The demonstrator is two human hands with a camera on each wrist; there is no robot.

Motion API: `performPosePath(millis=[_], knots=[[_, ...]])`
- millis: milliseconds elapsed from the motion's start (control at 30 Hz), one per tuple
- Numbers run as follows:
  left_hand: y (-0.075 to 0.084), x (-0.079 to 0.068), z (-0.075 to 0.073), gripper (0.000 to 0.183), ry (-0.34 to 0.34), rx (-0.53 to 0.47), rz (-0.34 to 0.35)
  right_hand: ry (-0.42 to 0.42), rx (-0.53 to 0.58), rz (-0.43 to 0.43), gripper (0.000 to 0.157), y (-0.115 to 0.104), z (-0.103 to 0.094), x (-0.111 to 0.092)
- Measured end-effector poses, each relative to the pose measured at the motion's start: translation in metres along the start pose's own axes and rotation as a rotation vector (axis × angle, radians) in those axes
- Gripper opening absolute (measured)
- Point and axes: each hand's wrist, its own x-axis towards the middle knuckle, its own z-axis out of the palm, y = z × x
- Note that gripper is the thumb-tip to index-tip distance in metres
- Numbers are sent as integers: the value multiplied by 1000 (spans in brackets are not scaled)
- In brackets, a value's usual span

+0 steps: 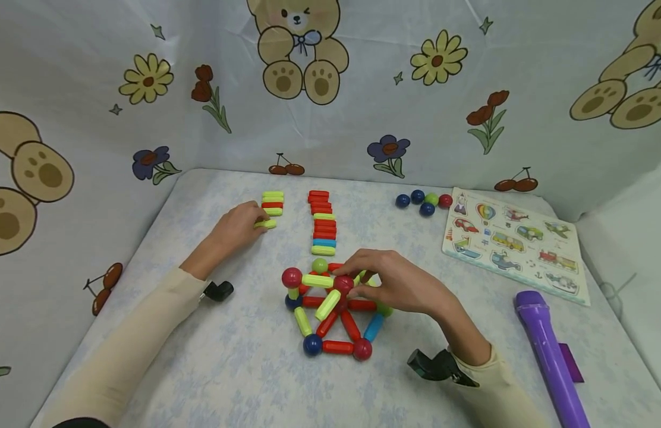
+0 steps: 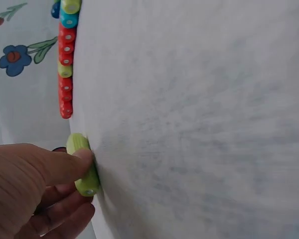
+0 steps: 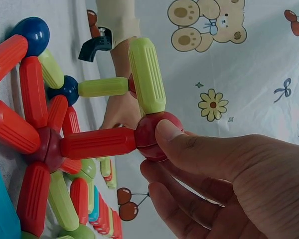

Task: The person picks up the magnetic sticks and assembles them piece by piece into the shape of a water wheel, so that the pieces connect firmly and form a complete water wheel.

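A ball-and-stick structure (image 1: 338, 348) of red, green and blue sticks joined by coloured balls stands mid-table. My right hand (image 1: 402, 282) pinches the red ball (image 3: 150, 130) at its top between thumb and fingers. From that ball a red stick (image 3: 98, 143) runs down to the base, and a green stick (image 3: 147, 74) juts out with its far end free. Farther back on the left, my left hand (image 1: 235, 230) pinches a loose green stick (image 2: 77, 142) close to the tabletop. Just beyond it lies a short row of green and red sticks (image 1: 273, 204).
A longer row of mostly red sticks (image 1: 324, 227) lies behind the structure. Several loose balls (image 1: 427, 208) sit at the back right, beside a picture board (image 1: 515, 241). A purple toy microphone (image 1: 550, 356) lies along the right side. Patterned cloth (image 1: 362, 119) hangs behind the table.
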Motion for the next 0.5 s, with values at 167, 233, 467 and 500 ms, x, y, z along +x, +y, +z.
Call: performPosePath(millis=[167,233,467,500], knots=[[-6,-22,-2,29,45,-192,-14,2,-8,-19,42,2,1,1],[-2,-37,-7,29,100,-304,3,2,-10,-19,42,2,1,1],[40,-98,-32,28,271,-629,235,-4,-2,-5,42,1,1,2],[47,-106,-35,28,271,-674,289,-4,1,-2,42,1,1,1]])
